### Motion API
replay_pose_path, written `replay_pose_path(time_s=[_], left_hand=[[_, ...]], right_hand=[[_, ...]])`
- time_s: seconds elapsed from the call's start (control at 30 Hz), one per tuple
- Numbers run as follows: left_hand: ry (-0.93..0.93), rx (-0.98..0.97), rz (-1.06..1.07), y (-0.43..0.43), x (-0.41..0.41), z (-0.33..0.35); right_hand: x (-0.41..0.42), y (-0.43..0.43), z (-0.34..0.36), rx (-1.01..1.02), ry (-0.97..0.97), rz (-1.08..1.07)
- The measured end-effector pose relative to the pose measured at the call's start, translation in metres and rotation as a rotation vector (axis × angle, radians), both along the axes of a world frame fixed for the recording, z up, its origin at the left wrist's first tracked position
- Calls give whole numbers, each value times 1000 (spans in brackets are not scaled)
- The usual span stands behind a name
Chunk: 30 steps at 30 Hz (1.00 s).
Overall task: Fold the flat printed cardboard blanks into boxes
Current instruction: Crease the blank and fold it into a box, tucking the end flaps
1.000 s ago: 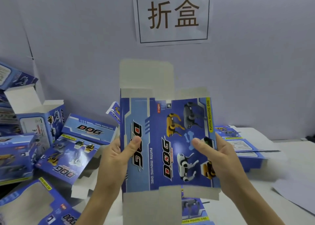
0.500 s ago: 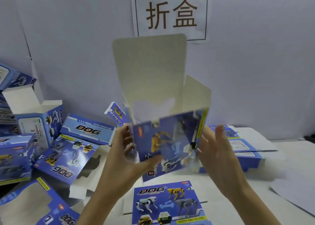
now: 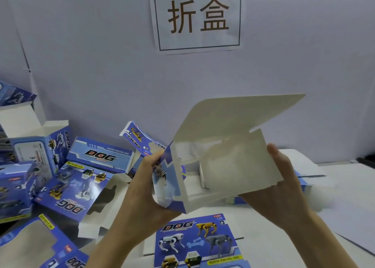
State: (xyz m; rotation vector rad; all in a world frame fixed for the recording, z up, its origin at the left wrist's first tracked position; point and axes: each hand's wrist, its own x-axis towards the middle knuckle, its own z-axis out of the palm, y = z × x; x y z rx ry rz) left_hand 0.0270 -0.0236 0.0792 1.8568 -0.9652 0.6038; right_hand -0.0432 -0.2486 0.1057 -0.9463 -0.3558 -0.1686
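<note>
Box in my hands: a half-opened cardboard box [image 3: 223, 166] held in the air above the desk [image 3: 334, 217], grey inside facing me, one long flap standing up and back.
Left hand: my left hand [image 3: 146, 186] grips the blue printed side wall, fingers [image 3: 154, 158] clamped over its top edge.
Right hand: my right hand [image 3: 284, 188] sits under and behind the right wall, thumb up beside its edge. The other fingers are hidden by the cardboard, so I cannot tell whether they clamp it or only prop it.
How it handles: it looks like thin, light card, stiff along the panels and weak at the creases. It should bend where scored and crumple if squeezed mid-panel.
Where to hold: by the side walls near the creases, leaving the flaps free to tuck.
Step, as I judge it: squaring the tube before closing an end.
Next blank: a flat printed blank [image 3: 194, 241] lies on the desk just below my hands.
Left of me: a heap of folded boxes [image 3: 71, 186].
Wall: a paper sign [image 3: 197, 17] with two characters.
</note>
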Motion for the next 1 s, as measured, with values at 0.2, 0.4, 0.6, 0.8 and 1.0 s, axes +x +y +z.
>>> replay_pose_path(time_s=[0.2, 0.4, 0.6, 0.8, 1.0], left_hand=[[-203, 94, 51, 4, 1, 7], [55, 28, 44, 12, 5, 1], [534, 12, -294, -9, 11, 8], [637, -170, -295, -18, -9, 13], [450, -289, 104, -16, -10, 3]], right_hand=[[10, 2, -7, -663, 205, -495], [5, 15, 1, -846, 208, -587], [19, 17, -9, -971, 306, -934], [19, 18, -13, -1038, 180, -980], [16, 35, -22, -1217, -104, -866]])
